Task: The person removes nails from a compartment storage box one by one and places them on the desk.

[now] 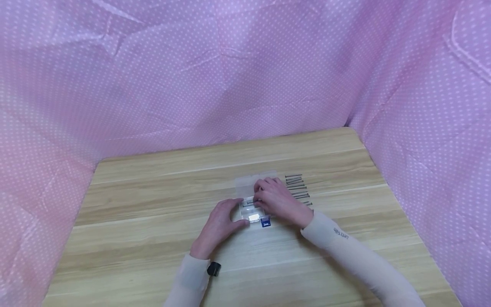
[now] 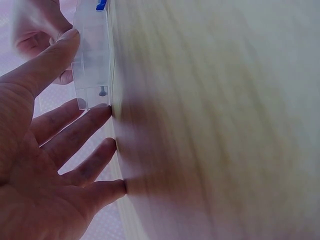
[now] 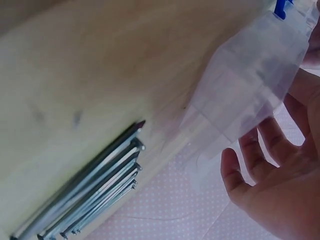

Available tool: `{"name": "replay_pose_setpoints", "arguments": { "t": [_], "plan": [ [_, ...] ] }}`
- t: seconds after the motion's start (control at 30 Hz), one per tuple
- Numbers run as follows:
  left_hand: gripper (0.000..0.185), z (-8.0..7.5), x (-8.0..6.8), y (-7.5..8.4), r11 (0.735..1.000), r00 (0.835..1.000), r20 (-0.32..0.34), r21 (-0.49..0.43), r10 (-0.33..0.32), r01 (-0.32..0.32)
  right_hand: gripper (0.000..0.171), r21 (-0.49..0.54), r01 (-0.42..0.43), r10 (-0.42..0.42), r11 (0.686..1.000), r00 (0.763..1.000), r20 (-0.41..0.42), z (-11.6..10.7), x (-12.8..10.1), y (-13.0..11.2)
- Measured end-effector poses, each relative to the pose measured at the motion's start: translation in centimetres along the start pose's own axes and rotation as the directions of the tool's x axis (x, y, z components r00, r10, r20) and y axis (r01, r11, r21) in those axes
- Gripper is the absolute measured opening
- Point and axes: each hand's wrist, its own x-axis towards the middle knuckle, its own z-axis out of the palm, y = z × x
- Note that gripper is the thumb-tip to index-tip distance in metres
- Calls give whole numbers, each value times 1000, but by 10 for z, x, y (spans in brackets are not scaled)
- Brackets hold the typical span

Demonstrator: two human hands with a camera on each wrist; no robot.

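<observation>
A clear plastic box sits on the table with its see-through lid folded back behind it. Several nails lie inside near its back wall. My left hand holds the box's left end between thumb and fingers; in the left wrist view the thumb presses its rim. My right hand reaches over the right part of the box with bent fingers. Its thumb and index fingertips are hidden behind the box wall in the right wrist view, so I cannot tell whether they pinch a nail.
A row of loose nails lies side by side to the right of the box, beyond my right hand. A blue tag sits at the box's front edge. Pink dotted cloth hangs around the wooden table.
</observation>
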Motion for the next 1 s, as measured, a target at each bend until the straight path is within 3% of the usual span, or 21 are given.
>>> {"name": "replay_pose_setpoints", "arguments": {
  "t": [0.33,1.0],
  "plan": [
    [70,-1,0,1,1000,1000,3,-7,-15,15,9,-68,86,-83,994,995,46,-2,4,6],
    [72,0,-2,-2,999,999,-20,0,35,-35,5,-37,114,-113,993,993,40,-11,-12,25]
  ]
}}
